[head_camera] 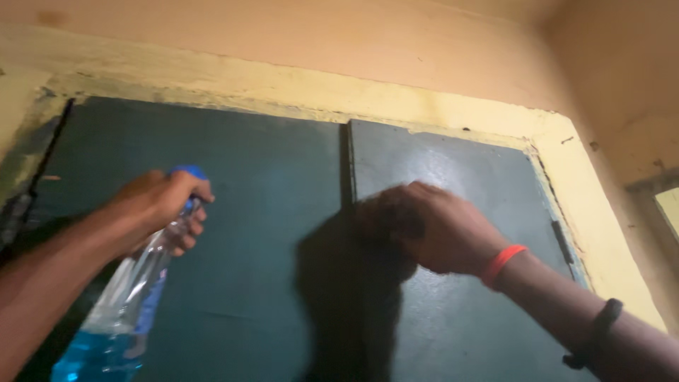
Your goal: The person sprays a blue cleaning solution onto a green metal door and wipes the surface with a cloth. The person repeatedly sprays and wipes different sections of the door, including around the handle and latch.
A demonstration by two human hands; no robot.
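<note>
My left hand (159,205) grips the neck of a clear spray bottle (120,304) with a blue nozzle and blue liquid in its lower part, held up at the left door panel (247,212). My right hand (442,226), with an orange band at the wrist and a black band further down the forearm, presses a dark cloth (350,290) against the door where the two dark green panels meet. The cloth hangs down below the hand. The right panel (467,332) looks shiny and wet.
A yellowish painted frame (424,106) surrounds the double door, with a peach wall (339,35) above. A hinge (562,240) sits on the right edge. A side wall with an opening (665,205) stands at the far right.
</note>
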